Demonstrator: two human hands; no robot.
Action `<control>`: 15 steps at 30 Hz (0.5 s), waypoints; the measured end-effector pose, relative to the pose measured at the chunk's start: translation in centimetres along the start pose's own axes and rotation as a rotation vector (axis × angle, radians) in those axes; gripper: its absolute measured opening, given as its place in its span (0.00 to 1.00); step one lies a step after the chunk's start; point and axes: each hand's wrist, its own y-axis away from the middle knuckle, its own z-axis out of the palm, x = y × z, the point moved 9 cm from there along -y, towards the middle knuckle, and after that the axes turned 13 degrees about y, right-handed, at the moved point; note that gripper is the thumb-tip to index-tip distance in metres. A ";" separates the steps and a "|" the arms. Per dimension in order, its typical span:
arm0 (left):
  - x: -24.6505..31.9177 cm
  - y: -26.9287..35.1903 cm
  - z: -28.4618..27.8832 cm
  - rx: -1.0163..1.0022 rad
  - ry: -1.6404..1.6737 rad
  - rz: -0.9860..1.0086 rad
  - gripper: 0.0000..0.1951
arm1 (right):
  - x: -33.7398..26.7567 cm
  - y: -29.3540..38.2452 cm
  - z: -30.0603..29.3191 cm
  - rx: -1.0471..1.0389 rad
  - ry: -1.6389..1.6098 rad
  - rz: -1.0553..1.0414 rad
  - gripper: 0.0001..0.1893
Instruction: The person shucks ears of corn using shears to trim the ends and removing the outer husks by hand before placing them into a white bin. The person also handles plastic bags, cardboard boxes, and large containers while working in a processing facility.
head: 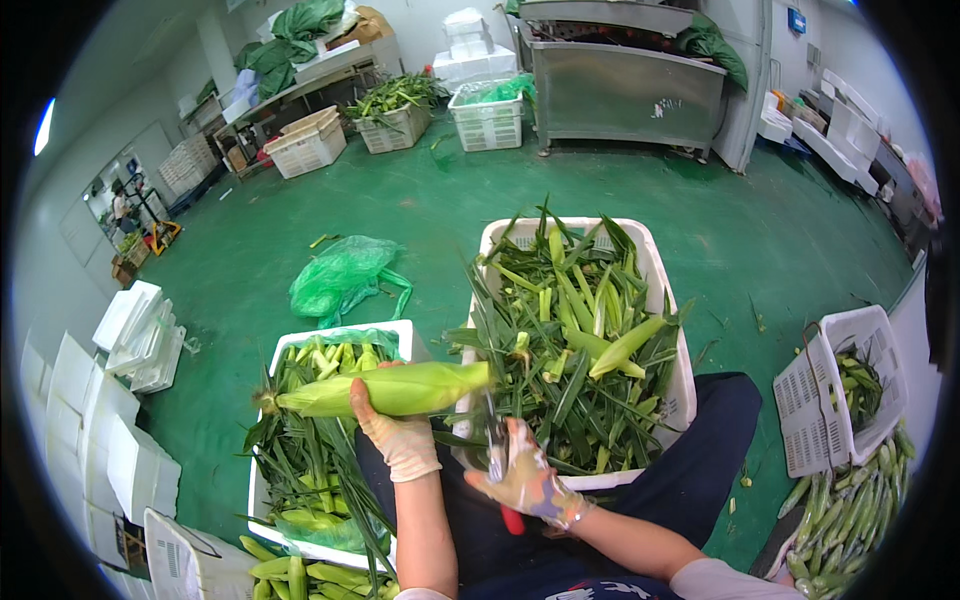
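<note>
My left hand (394, 427), in a pale glove, holds an ear of corn in its green husk (390, 388) level, silk end to the left. My right hand (525, 472), in a stained glove, grips red-handled pruning shears (493, 442), whose blurred metal blades point up close to the stem end of the ear. Under the ear on the left stands a white foam box (409, 341) lined with green plastic, holding corn and long leaves. Before me on the right, a white plastic crate (664, 300) is heaped with cut husk leaves and stalks.
A green plastic bag (345, 277) lies on the floor. At right, a tilted white crate (806, 397) stands behind wrapped long green vegetables (855, 510). More corn (322, 577) lies at lower left beside another crate (187, 559). Foam boxes (82, 420) line the left side.
</note>
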 end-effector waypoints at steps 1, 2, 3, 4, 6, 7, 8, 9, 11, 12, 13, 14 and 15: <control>-0.7 0.4 -0.1 -0.014 0.005 -0.034 0.27 | 0.1 -0.9 0.0 -0.031 0.021 0.022 0.49; -1.2 0.7 -0.4 -0.027 0.012 -0.066 0.27 | 0.1 -1.2 -0.7 0.015 0.057 0.025 0.47; -1.7 1.0 -0.2 -0.041 0.023 -0.091 0.26 | 0.6 -1.2 -0.4 -0.024 0.029 0.052 0.46; -1.7 1.6 0.4 -0.044 -0.019 -0.102 0.25 | 1.2 -1.0 -0.2 -0.063 0.002 0.078 0.45; -2.2 1.0 0.0 -0.043 -0.071 -0.128 0.24 | 2.5 -0.7 0.0 0.037 -0.081 -0.029 0.35; -1.9 0.4 -0.4 -0.044 -0.108 -0.133 0.24 | 3.2 0.0 1.1 -0.118 -0.335 0.023 0.27; -1.6 -0.3 -0.4 -0.057 -0.015 -0.130 0.22 | 4.0 1.0 2.1 -0.262 -0.569 0.112 0.19; -1.5 -0.9 -0.2 -0.066 -0.036 -0.133 0.22 | 4.1 2.6 2.9 -0.483 -0.883 0.250 0.16; -0.9 -1.8 0.0 -0.084 -0.076 -0.140 0.21 | 6.8 3.2 2.5 -0.334 -0.879 0.349 0.19; -1.1 -1.8 0.0 -0.128 -0.186 -0.169 0.21 | 6.7 2.2 -0.1 -0.197 -0.518 0.196 0.26; -1.6 -1.4 -0.4 -0.115 -0.190 -0.216 0.22 | 5.4 0.9 -2.9 -0.065 -0.159 0.040 0.34; -1.8 -0.9 -1.2 -0.093 -0.202 -0.255 0.23 | 3.2 -0.4 -4.6 -0.112 -0.101 0.111 0.48; -3.1 -0.1 -1.2 -0.080 -0.205 -0.316 0.24 | 2.7 -1.1 -5.9 0.180 0.204 -0.049 0.49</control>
